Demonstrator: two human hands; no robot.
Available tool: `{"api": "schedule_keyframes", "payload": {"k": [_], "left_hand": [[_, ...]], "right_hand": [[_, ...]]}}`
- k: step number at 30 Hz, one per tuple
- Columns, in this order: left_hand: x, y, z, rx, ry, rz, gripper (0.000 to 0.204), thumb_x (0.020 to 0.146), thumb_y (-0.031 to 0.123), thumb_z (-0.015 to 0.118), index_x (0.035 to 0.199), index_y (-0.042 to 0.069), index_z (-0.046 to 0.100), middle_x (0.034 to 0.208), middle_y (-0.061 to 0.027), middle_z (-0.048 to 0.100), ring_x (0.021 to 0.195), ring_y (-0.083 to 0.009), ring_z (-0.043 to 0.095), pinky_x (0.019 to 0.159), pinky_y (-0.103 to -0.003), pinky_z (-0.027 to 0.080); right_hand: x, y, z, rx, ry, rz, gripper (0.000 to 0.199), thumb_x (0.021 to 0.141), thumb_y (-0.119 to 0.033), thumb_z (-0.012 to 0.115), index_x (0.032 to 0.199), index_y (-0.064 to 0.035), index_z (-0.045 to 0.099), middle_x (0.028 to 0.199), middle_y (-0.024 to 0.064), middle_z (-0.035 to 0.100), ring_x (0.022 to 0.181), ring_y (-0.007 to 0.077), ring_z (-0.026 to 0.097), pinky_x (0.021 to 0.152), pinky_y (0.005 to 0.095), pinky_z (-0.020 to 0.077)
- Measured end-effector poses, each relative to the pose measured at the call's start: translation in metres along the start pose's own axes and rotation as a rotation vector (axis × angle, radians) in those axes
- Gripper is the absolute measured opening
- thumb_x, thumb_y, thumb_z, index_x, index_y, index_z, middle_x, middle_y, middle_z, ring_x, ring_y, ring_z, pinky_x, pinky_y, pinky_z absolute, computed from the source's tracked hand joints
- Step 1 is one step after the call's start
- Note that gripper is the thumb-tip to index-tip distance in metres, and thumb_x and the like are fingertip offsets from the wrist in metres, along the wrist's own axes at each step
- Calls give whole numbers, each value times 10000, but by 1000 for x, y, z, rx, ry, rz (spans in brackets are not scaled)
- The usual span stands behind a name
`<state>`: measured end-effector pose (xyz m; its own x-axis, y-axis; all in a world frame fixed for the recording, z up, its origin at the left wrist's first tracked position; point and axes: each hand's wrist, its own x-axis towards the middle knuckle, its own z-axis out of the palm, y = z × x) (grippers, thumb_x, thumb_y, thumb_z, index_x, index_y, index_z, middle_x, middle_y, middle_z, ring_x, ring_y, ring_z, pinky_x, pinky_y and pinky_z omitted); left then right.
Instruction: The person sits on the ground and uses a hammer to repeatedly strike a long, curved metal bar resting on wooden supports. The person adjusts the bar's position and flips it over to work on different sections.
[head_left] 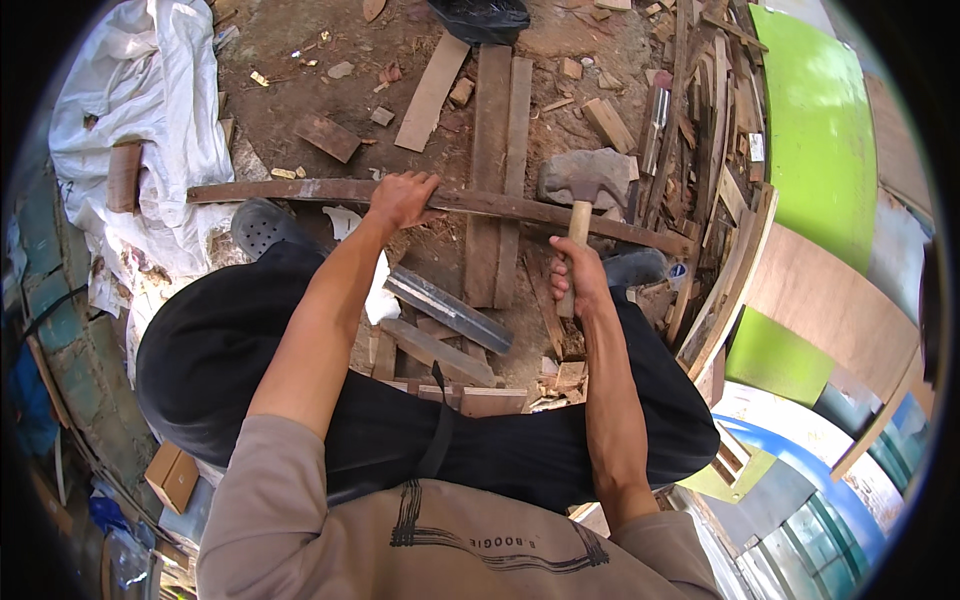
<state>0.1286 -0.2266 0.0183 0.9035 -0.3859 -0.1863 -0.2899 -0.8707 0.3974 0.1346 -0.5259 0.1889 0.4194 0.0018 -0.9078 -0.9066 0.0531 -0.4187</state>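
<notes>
Between the person's spread knees, the right hand (583,275) is closed around a claw hammer with a pale wooden handle and dull metal head (581,228). The left hand (402,198) is curled over a long, narrow brown bar, apparently wooden (330,190), lying crosswise beyond the feet. The hammer head overlaps a rough grey stone (560,176); contact cannot be confirmed.

Risk, as judged: an off-centre blow could glance from the uneven stone; the bar, steadied by one hand, could twist and strike the grey perforated clog (262,226).

Markings: dark lettering, inverted in view, crosses the taupe fabric shirt (440,570); farther off, a small white rectangular patch (756,147) is illegible.
</notes>
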Motion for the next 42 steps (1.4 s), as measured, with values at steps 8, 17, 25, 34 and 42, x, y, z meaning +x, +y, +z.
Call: {"api": "schedule_keyframes", "payload": {"k": [8, 17, 25, 34, 42], "left_hand": [[3, 1, -3, 13, -98, -41, 622, 762, 559, 709, 1173, 120, 548, 1076, -107, 646, 1025, -305, 636, 818, -438, 527], [0, -2, 2, 0, -24, -22, 556, 769, 510, 718, 1122, 118, 545, 1034, -100, 648, 982, -307, 648, 799, -431, 531], [5, 1, -6, -3, -100, -37, 566, 783, 505, 718, 1172, 132, 548, 1055, -92, 647, 1018, -294, 640, 803, -434, 527], [-4, -1, 2, -5, 0, -40, 546, 764, 506, 731, 1105, 117, 554, 981, -98, 650, 953, -306, 655, 777, -433, 539], [9, 5, -2, 29, -109, -25, 555, 778, 502, 724, 1141, 122, 546, 1070, -109, 655, 1062, -306, 623, 964, -434, 476]], "right_hand": [[10, -21, 37, -144, 85, -289, 217, 887, -205, 621, 827, -56, 475, 574, 8, 452, 382, 111, 413, 355, 287, 350], [-3, -54, 35, -449, -19, -137, 183, 878, -175, 627, 824, -48, 505, 566, -6, 442, 396, 100, 398, 354, 276, 318], [24, 5, 37, -196, 112, -320, 174, 862, -156, 625, 799, -55, 497, 564, 4, 441, 393, 109, 412, 355, 297, 341], [-30, -68, 24, -153, 59, -358, 170, 887, -156, 616, 823, -75, 479, 567, -7, 437, 402, 98, 406, 352, 280, 333], [49, 41, 16, -518, 222, -394, 215, 896, -169, 606, 753, -37, 515, 535, 15, 473, 403, 132, 450, 380, 311, 374]]}}
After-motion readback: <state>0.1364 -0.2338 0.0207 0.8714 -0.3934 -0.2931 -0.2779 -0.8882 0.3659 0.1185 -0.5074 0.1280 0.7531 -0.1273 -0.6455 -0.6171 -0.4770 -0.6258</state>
